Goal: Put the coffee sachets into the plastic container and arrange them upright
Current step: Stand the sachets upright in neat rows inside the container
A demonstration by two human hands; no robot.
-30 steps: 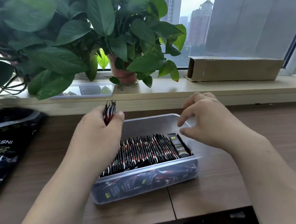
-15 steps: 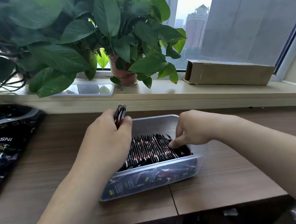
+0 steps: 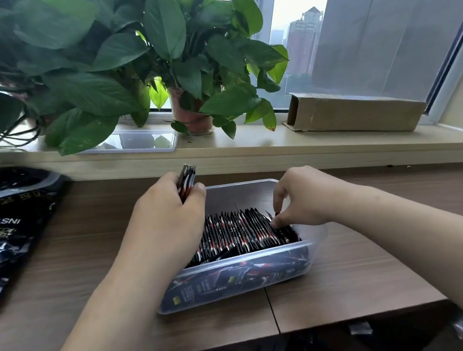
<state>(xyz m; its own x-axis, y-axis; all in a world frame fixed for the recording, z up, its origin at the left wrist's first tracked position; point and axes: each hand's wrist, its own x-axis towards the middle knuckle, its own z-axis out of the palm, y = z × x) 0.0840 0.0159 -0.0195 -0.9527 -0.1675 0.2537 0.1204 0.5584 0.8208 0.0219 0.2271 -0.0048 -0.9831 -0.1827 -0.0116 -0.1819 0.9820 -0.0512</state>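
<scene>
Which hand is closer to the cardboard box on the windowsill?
Right. The right hand pinches a sachet below-left of the box; the left hand, gripping a bundle, is farther left.

The only legible word is "INSTANT", in white capitals on the black pouch (image 3: 16, 235) lying well to the left of the left hand (image 3: 168, 213). The larger white characters below it cannot be read. Print on the coffee sachets (image 3: 239, 231) beside that hand is too small to read.
</scene>
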